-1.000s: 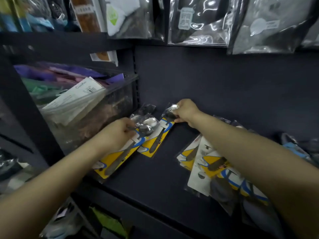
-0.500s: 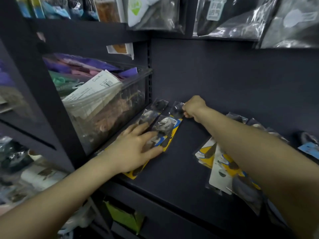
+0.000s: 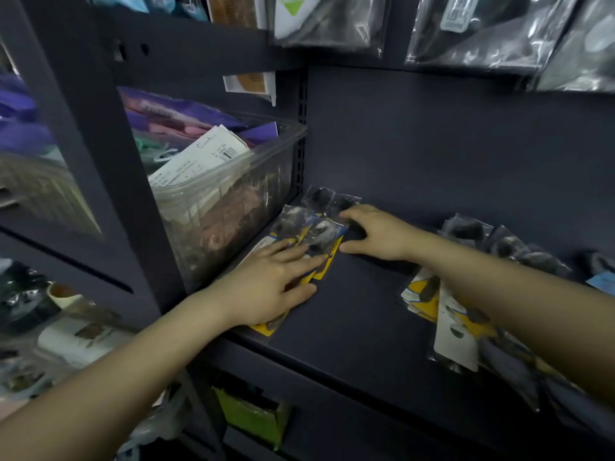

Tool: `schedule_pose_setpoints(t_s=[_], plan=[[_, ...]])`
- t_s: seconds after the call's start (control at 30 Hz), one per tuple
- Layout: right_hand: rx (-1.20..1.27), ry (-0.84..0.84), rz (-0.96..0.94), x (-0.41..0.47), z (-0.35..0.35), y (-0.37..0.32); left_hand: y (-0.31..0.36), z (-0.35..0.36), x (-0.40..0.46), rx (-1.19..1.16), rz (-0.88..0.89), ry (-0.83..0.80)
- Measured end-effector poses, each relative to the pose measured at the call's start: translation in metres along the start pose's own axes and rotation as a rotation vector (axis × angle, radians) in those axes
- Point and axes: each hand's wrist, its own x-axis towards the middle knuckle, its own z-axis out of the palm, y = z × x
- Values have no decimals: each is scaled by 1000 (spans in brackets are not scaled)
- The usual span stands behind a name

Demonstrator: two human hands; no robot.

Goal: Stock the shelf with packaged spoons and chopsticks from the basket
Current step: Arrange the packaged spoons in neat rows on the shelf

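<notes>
A person squares up stock on the dark metal shelf (image 3: 349, 314) with both bare hands. At nine o'clock stands one clear plastic storage bin (image 3: 233, 181), crammed with purple, green and white packets. Just beside it, at ten o'clock, lies the row of yellow-and-blue carded spoon packets in clear wrap (image 3: 316, 227): at least four can be counted, though overlap and the hands hide the exact number.

The left hand (image 3: 266, 291) lies flat on the near end of that row, fingers straight and spread, pressing the cards down rather than gripping them; half a second ago it lay much the same, a little further out. The right hand (image 3: 376, 232) has changed more: a second ago it pinched the far corner of a packet, and now it rests relaxed, fingers loosely extended against the row's right edge, holding nothing. That suggests the packets have been let go and are only being nudged into line, so this batch looks placed.

At three o'clock, partly under the right forearm, sprawls an untidy pile of similar carded utensil packets (image 3: 456, 331), roughly five or six, too jumbled to count surely. No basket is in view.
</notes>
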Motion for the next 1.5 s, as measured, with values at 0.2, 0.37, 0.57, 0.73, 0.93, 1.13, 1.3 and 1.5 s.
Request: schedule_pose_setpoints(t_s=[0.2,0.37,0.57,0.73,0.93,1.13,1.3,1.5], plan=[[-46,-49,-3,1,1,-7,1,-5,0,-9,14,-71],[-61,53,15,-10,4,-8,-1,-8,1,0,32,-54],[-90,330,177,-67,-59,45,34,-26,20,-65,96,72],[-136,140,380,-109,-72,101,83,-12,49,-213,131,-9],[211,179,389,-96,-53,113,124,-3,84,-312,-86,-52],[375,182,391,-75,-52,117,142,9,96,-379,-93,-94],[682,320,272,-72,-57,114,140,7,92,-662,-141,79],[1011,275,71,-67,-67,98,144,-4,78,-766,-193,310]])
